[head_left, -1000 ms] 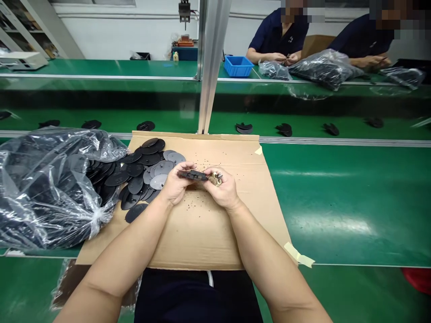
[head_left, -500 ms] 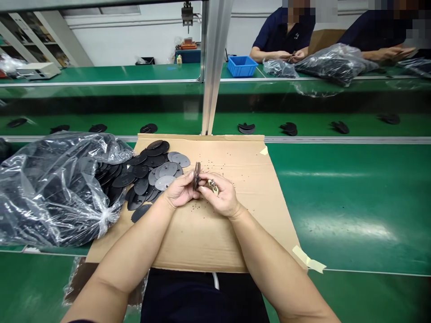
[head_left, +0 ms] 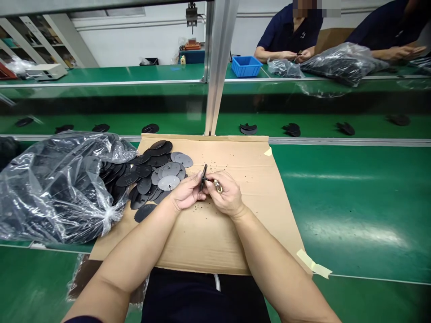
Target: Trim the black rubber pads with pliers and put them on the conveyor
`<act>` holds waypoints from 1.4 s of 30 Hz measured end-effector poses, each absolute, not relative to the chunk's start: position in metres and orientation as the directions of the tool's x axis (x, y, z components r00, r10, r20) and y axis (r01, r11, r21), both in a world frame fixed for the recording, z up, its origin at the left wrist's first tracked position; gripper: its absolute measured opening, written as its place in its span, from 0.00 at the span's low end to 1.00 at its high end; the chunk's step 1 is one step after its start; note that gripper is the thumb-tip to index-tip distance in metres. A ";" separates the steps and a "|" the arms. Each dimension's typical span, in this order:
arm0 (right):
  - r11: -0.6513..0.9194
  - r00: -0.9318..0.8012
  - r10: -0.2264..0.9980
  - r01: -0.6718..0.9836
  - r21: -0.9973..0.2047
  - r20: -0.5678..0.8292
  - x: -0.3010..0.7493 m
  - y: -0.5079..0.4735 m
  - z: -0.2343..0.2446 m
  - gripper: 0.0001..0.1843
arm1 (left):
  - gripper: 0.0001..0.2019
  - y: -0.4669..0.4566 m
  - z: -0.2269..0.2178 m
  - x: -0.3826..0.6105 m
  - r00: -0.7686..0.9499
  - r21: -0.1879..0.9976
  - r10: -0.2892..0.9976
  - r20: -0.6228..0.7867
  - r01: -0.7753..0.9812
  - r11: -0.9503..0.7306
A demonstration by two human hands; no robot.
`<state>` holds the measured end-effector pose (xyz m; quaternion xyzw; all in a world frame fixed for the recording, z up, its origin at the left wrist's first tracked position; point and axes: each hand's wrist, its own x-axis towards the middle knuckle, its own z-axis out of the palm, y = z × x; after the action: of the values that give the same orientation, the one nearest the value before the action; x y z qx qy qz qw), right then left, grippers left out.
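Observation:
My left hand is closed on a thin black oval disc, held nearly edge-on above the cardboard. My right hand is closed around a small brass-coloured metal tool, whose kind I cannot make out. Its thumb and fingertips meet at the disc's right face, where a small dark stub shows. On the left of the cardboard sheet lies a heap of black and grey oval discs. Tiny dark bits are scattered around my hands.
A clear plastic bag of black discs lies left of the heap. Several dark parts rest along the green strip beyond. A metal post rises behind the cardboard. Across the bench are a blue bin and two people in dark shirts.
The disc has tilted to the right between my hands, and its outline looks slimmer. My right fingertips have drawn together at its face. The whole view has shifted slightly.

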<state>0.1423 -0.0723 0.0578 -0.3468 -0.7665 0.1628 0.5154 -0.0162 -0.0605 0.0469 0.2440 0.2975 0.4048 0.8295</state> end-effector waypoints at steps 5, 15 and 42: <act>0.752 -0.277 0.645 0.401 -0.524 0.713 0.145 -0.070 0.061 0.08 | 0.15 -0.062 0.049 -0.015 0.508 0.658 0.803 -0.311 -0.495 0.568; 0.785 -0.309 0.594 0.425 -0.451 0.742 0.143 -0.066 0.062 0.06 | 0.10 -0.065 0.058 -0.011 0.336 0.627 0.848 -0.410 -0.572 0.529; 0.200 0.704 0.710 -0.210 -0.957 -0.006 0.141 -0.035 0.031 0.17 | 0.12 0.131 0.081 0.124 0.377 0.400 0.853 0.361 0.763 -0.507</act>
<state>0.1410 -0.0354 0.0305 -0.5509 -0.2269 0.3105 0.7407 0.1240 0.1311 0.0809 0.8257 0.4894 0.2678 0.0835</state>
